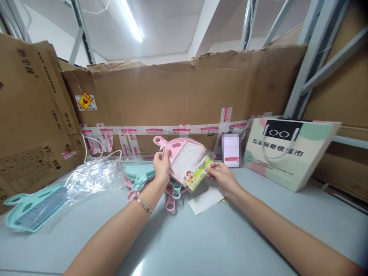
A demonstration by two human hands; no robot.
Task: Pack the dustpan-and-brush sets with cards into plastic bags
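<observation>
My left hand (pixel 161 165) is closed on a pink dustpan and brush set (pixel 188 155) near its handle, lifted and tilted above the table. White bristles lie across the pan, and clear plastic shows along its edge. Between the thumb and fingers of my right hand (pixel 223 175) is a yellow-green printed card (pixel 198 172), which overlaps the set's lower right side. Whether the card is inside the plastic I cannot tell. Beneath lie several teal dustpans (pixel 139 170) and pink ones, partly covered by my left hand and the held set. A white paper card (pixel 205 200) lies below my right hand.
At the left, a bagged teal dustpan and brush set (pixel 36 207) lies beside crumpled clear plastic bags (pixel 92 176). A propped screen (pixel 231 149) and a printed carrier bag (pixel 281 157) stand at the back right. Large cardboard boxes (pixel 161 96) line the grey table (pixel 184 241).
</observation>
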